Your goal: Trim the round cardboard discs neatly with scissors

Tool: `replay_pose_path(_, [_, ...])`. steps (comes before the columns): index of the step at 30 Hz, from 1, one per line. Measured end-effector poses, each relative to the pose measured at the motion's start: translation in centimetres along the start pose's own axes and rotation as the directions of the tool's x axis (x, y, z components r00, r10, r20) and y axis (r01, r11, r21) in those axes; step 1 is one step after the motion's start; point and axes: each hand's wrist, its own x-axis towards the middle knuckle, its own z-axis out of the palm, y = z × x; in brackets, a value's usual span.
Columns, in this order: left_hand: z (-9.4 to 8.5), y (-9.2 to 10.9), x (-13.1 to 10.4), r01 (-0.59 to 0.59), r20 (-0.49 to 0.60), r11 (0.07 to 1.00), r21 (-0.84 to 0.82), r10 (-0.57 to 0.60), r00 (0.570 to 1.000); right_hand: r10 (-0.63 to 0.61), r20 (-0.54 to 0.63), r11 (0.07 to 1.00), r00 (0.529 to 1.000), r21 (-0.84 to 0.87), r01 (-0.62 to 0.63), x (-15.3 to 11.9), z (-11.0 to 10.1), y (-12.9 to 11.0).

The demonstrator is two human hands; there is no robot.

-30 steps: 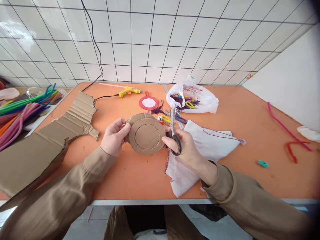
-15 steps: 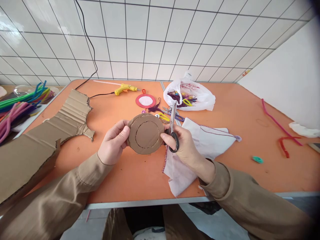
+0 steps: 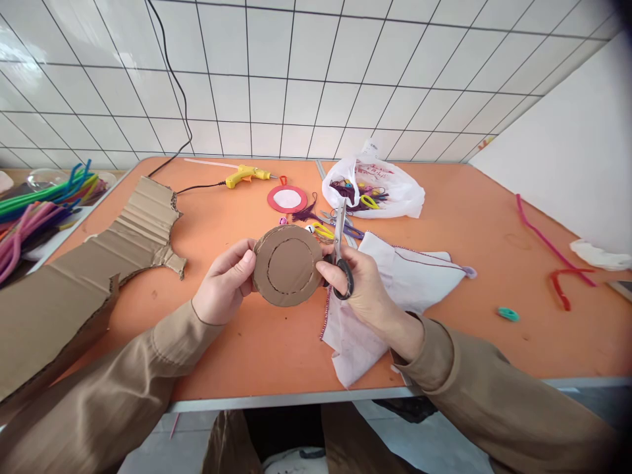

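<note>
Over the orange table, a round cardboard disc (image 3: pixel 289 266) with a smaller circle cut into its face is held between both hands. My left hand (image 3: pixel 224 280) pinches its left edge, thumb on the front. On the opposite edge, the thumb and fingers of my right hand (image 3: pixel 363 283) grip the disc while also holding black-handled scissors (image 3: pixel 340 247), blades pointing up. Part of the handles is hidden by the fingers. Behind the disc lie a red ring with a white centre (image 3: pixel 287 198), a dark purple tassel (image 3: pixel 307 212) and small bells (image 3: pixel 310 228).
Torn cardboard (image 3: pixel 74 289) covers the table's left side. A yellow glue gun (image 3: pixel 247 175) with a black cord lies at the back. Beside it stands a white plastic bag (image 3: pixel 395 187) of trinkets. White cloth (image 3: pixel 409 276) lies under my right hand; pipe cleaners (image 3: pixel 553 237) are at right.
Almost nothing differs. The disc has turned very slightly between my hands, and both hands keep their grip.
</note>
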Motion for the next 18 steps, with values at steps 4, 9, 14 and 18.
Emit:
replay_pose_path(4, [-0.04, 0.03, -0.04, 0.003, 0.023, 1.0, -0.026, -0.002, 1.0, 0.041, 0.01, 0.998, 0.999, 0.042, -0.041, -0.1, 0.13, -0.36])
replay_pose_path(9, [-0.23, -0.08, -0.04, -0.032, 0.054, 0.999, -0.033, 0.033, 0.998, 0.062, 0.003, 0.996, 0.998, 0.065, -0.062, -0.03, 0.23, -0.64])
replay_pose_path(14, [-0.4, -0.16, -0.04, -0.049, 0.086, 0.999, -0.005, 0.049, 0.995, 0.079, 0.0, 0.994, 0.997, 0.069, -0.079, 0.02, 0.23, -0.38])
replay_pose_path(18, [-0.5, -0.19, -0.07, -0.067, 0.082, 0.997, 0.039, 0.064, 0.995, 0.073, 0.006, 0.994, 0.997, 0.076, -0.073, 0.01, 0.17, -0.11])
